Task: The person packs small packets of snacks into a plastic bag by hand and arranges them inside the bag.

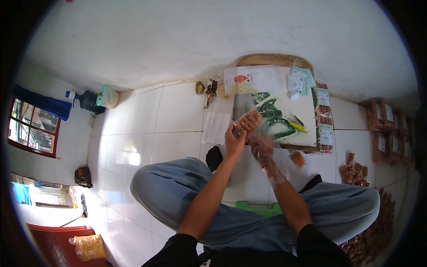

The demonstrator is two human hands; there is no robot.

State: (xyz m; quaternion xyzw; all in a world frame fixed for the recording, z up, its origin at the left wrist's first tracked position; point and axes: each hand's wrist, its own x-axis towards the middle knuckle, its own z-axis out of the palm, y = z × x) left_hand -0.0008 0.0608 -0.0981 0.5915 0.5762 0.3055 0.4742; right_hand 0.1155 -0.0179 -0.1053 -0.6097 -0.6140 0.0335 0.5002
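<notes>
My left hand [235,139] is closed round the lower left end of a stack of brown, grainy snack pieces [249,121]. Beside it, my right hand [261,146] is inside or behind a clear plastic bag [278,162], its fingers blurred and partly covered by the plastic. Both hands are just in front of a low board with a green and white top [302,107]. A yellow-green cutter [298,127] lies on the board's right part. Printed labels [301,82] and a clear printed bag [253,79] rest at its far side.
Labelled snack packs [326,135] line the board's right edge. More filled packs [393,144] stand by the right wall. Small packets [354,171] and a single one [297,159] lie on the tiled floor. A green stool [260,208] is between my legs.
</notes>
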